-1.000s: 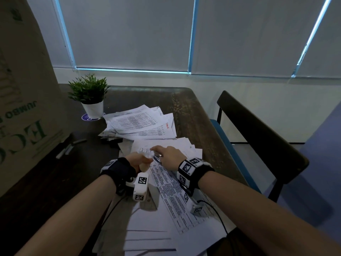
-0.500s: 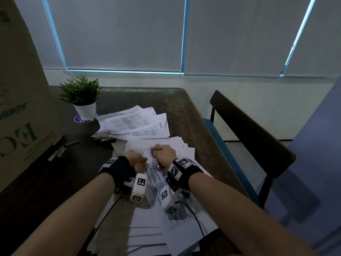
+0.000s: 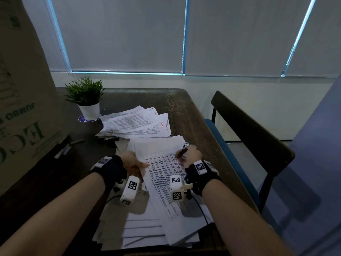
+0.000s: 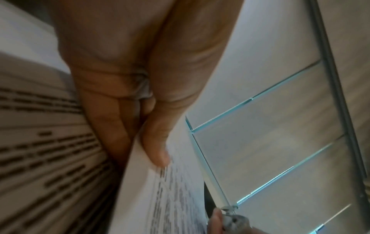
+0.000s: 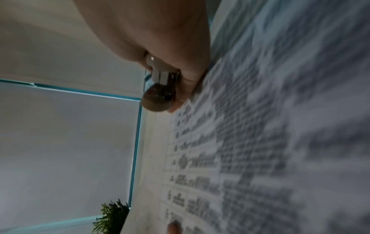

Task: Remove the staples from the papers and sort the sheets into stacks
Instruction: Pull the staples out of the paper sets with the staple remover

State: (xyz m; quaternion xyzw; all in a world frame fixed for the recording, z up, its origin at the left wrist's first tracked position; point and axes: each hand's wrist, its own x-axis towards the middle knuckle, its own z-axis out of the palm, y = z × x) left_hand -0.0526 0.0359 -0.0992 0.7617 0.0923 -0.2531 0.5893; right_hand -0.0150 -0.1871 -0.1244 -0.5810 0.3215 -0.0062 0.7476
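A cardboard box (image 3: 22, 100) with green print stands at the left edge of the table (image 3: 180, 115), at 9 o'clock from the papers. Two pens (image 3: 64, 149) lie on the table just beside the box base. A potted plant (image 3: 86, 100) stands at 11 o'clock from the hands, on a round purple coaster (image 3: 84, 119). A far stack (image 3: 136, 124) of printed sheets lies at 12 o'clock, its left edge near the plant pot. A near stack (image 3: 147, 224) of sheets lies at 6 o'clock, under both wrists and reaching the near table edge. The left hand (image 3: 132, 162) pinches the left edge of the top sheet (image 3: 162, 169): the left wrist view shows the thumb (image 4: 158, 152) on the printed face and the fingers (image 4: 114, 134) curled beneath it, with the sheet edge raised off the pages below. The top sheet runs from the left hand to the right hand and lies on the near stack. The right hand (image 3: 190, 156) is at 3 o'clock from the left hand, at the far right corner of the top sheet, its fingers clenched around a staple remover (image 3: 184, 147); the metal tip projects past the fingers toward 12 o'clock. The right wrist view shows the tool (image 5: 160, 88) held against the palm, just above the printed page. A chair (image 3: 258, 137) with a dark back and blue seat stands at 3 o'clock, beside the right table edge.
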